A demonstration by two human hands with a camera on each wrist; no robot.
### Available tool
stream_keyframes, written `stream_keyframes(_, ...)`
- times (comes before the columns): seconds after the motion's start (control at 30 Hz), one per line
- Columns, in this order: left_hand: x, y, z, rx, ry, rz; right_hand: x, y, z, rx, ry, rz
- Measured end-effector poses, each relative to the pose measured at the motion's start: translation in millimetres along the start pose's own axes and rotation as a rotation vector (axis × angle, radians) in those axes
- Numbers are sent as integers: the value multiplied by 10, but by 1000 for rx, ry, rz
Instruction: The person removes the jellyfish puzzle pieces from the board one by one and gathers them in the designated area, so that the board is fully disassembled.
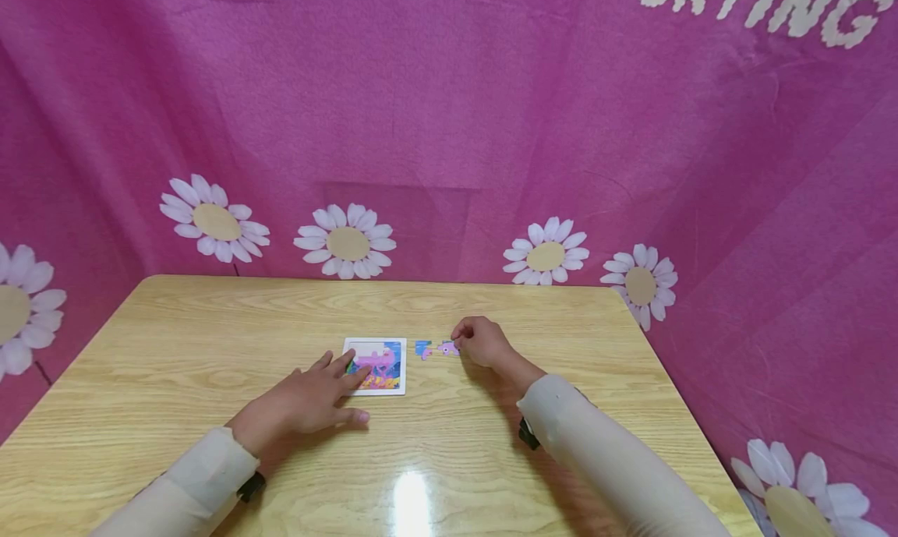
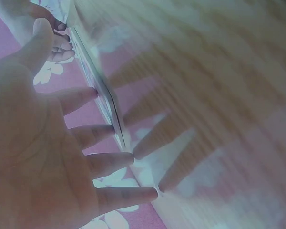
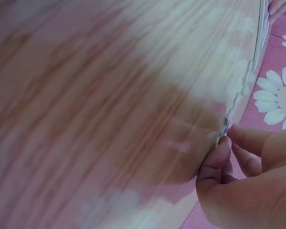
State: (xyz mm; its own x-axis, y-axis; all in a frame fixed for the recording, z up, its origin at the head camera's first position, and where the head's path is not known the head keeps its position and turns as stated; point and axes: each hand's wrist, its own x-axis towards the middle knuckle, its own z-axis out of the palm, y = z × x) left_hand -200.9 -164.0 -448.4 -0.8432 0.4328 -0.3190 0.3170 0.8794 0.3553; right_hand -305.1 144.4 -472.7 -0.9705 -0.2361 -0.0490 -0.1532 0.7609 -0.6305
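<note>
A small picture puzzle in a white frame [image 1: 404,369] lies on the table, with a pink figure and a pale unfilled area at its upper left. The spread, straight fingers of my left hand [image 1: 309,397] rest on its left side; the left wrist view shows that hand [image 2: 43,143] with fingertips along the frame's edge. Right of the frame lies a blue and pink puzzle piece [image 1: 423,349]. Beside it is a pink puzzle piece [image 1: 446,348] with an eye printed on it. My right hand [image 1: 484,342] pinches the pink piece's right end between thumb and curled fingers.
The wooden table [image 1: 210,319] reaches back to a pink curtain [image 1: 421,93] with white daisies, which also hangs along both sides. Glare [image 1: 411,502] shines on the tabletop near the front. A dark wrist strap shows at each sleeve.
</note>
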Motion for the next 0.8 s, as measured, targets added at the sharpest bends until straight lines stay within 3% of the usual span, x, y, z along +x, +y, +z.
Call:
stream_keyframes(0.43, 26, 64, -19, 34, 15, 23, 5, -86, -32, 65, -21, 18)
stream_keyframes(0.8, 33, 183, -33, 40, -3, 61, 49, -243, -13, 82, -18, -47)
